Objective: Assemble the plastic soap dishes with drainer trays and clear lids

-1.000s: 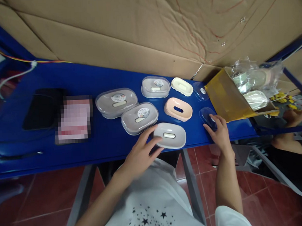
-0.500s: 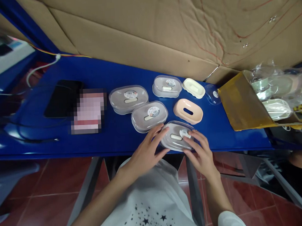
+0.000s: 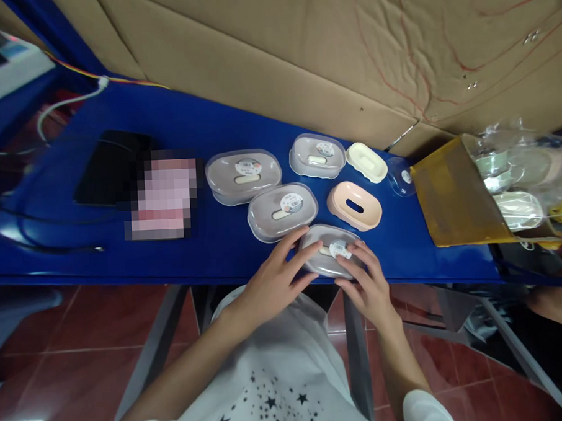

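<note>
At the table's front edge lies a grey oval soap box with a clear lid and a round label. My left hand grips its left end, fingers over the lid and thumb at the near side. Around its right end curls my right hand, fingertips on the label. Just beyond are a second grey soap box, a third grey soap box at left and another grey soap box farther back. A peach soap dish part with a slot and a cream tray sit behind my right hand.
A clear lid lies by an open cardboard box holding bagged dishes. To the left are a black object, a blurred-out pink item and cables. Cardboard walls the blue table's back. Another person's arm shows at right.
The view has shifted slightly. My hands stay on the same soap box, and my left fingers reach a little farther over its lid. The other boxes stay in place.
</note>
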Available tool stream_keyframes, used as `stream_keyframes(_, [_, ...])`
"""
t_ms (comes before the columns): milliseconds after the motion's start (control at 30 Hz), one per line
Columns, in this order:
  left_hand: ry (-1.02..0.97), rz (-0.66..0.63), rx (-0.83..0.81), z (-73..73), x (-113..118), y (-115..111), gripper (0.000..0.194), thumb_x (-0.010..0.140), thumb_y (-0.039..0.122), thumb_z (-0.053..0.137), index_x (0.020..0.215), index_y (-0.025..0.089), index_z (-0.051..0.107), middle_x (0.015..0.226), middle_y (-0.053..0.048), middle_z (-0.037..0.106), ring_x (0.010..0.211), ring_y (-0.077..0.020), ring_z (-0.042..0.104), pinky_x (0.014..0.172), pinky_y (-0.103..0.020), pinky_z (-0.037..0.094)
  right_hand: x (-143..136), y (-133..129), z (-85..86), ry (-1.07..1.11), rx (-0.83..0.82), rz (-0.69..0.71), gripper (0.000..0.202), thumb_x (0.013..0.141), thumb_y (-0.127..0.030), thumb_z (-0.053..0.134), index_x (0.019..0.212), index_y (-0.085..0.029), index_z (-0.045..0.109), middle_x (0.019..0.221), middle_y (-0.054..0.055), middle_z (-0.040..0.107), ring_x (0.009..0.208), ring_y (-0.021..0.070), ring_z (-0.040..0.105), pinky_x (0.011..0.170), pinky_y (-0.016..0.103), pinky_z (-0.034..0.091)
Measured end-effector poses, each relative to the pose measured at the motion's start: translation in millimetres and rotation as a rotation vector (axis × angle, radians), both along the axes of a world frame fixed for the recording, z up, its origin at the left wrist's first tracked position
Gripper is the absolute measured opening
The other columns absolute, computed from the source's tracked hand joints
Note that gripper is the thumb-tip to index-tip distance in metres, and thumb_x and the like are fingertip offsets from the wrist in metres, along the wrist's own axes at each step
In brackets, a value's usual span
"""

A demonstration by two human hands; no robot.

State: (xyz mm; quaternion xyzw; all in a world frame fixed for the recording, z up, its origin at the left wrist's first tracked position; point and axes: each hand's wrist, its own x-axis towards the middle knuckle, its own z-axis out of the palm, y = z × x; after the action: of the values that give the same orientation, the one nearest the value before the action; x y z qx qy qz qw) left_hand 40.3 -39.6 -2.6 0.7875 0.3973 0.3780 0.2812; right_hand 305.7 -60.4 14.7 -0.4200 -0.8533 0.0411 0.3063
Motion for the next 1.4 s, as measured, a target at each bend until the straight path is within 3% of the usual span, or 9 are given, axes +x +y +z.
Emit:
stream_keyframes(300, [0.009,0.031,0.005,2.4,1.6,1.2,0.053,0.108,0.029,0.063,0.158,0.035,0.047,0.167,-0.011,0.044,0.147,-0.0299,0.057,0.119,-0.05,0.057,-5.4,-5.0,-7.0,0.072,0.011,-0.055,0.066,0.1,-0.021,0.074,0.161,-0.036,0.053,0.148,0.011,0.06,0.149,0.0357,0.054,0.122,0.068,0.051])
stream_keyframes(400, [-0.006,0.066,0.105,2.6,2.3,-2.6,0.056,0.107,0.027,0.065,0.159,0.035,0.045,0.163,-0.011,0.048,0.143,-0.0285,0.06,0.114,-0.047,0.06,-4.2,-1.7,-4.2,0.098,-0.017,-0.057,0.064,0.101,-0.023,0.073,0.16,-0.038,0.054,0.148,0.011,0.06,0.148,0.0352,0.056,0.12,0.066,0.053])
stream_keyframes(533, [-0.009,0.335,0.311,7.7,0.7,-11.3,0.067,0.101,0.017,0.071,0.159,0.043,0.048,0.154,-0.007,0.057,0.136,-0.0276,0.063,0.113,-0.048,0.058,-5.4,8.4,4.2,0.036,-0.047,-0.149,0.061,0.102,-0.027,0.072,0.159,-0.04,0.054,0.15,0.009,0.063,0.149,0.0359,0.055,0.123,0.066,0.047])
stream_keyframes(633, [0.157,0.481,0.265,12.2,-3.8,-9.3,0.062,0.102,0.025,0.072,0.158,0.039,0.051,0.161,-0.011,0.051,0.143,-0.0377,0.057,0.117,-0.061,0.05,-9.8,18.9,11.6,-0.077,-0.049,-0.251,0.059,0.105,-0.032,0.067,0.161,-0.041,0.052,0.157,0.007,0.062,0.154,0.0371,0.05,0.126,0.067,0.039])
stream_keyframes(867, [0.36,0.359,0.187,15.5,-21.6,27.2,0.05,0.107,0.035,0.065,0.154,0.022,0.054,0.178,-0.022,0.029,0.163,-0.0478,0.031,0.127,-0.074,0.034,11.7,61.6,28.5,-0.044,-0.143,-0.177,0.051,0.113,-0.036,0.048,0.165,-0.036,0.048,0.165,0.006,0.056,0.155,0.0291,0.05,0.126,0.055,0.043])
stream_keyframes(967, [0.335,0.371,0.253,23.4,-16.1,34.4,0.05,0.107,0.032,0.065,0.154,0.022,0.053,0.176,-0.021,0.032,0.164,-0.0465,0.03,0.128,-0.073,0.035,38.8,87.8,31.3,0.018,-0.072,-0.276,0.047,0.115,-0.036,0.041,0.161,-0.03,0.054,0.161,0.008,0.06,0.154,0.027,0.053,0.127,0.054,0.042])
stream_keyframes(1067, [0.353,0.234,0.317,31.8,1.2,32.6,0.049,0.107,0.03,0.065,0.154,0.022,0.054,0.172,-0.019,0.041,0.16,-0.0417,0.04,0.127,-0.066,0.04,61.0,104.0,27.2,-0.098,-0.103,-0.361,0.046,0.115,-0.044,0.043,0.155,-0.028,0.059,0.162,0.01,0.06,0.157,0.0313,0.048,0.128,0.061,0.037])
stream_keyframes(1200, [0.446,0.058,0.294,33.5,20.8,31.8,0.054,0.105,0.032,0.069,0.157,0.028,0.055,0.172,-0.015,0.044,0.156,-0.0419,0.046,0.127,-0.072,0.036,75.1,98.6,18.3,-0.168,-0.146,-0.343,0.042,0.113,-0.047,0.05,0.149,-0.029,0.064,0.158,0.009,0.063,0.154,0.0316,0.051,0.125,0.061,0.039])
stream_keyframes(1400, [0.458,0.175,0.25,27.2,18.8,37.8,0.053,0.107,0.032,0.063,0.159,0.027,0.054,0.172,-0.016,0.044,0.152,-0.0447,0.05,0.124,-0.074,0.038,96.0,54.6,10.5,-0.128,-0.064,-0.487,0.035,0.107,-0.047,0.062,0.133,-0.026,0.071,0.142,0.011,0.072,0.142,0.034,0.061,0.119,0.061,0.046])
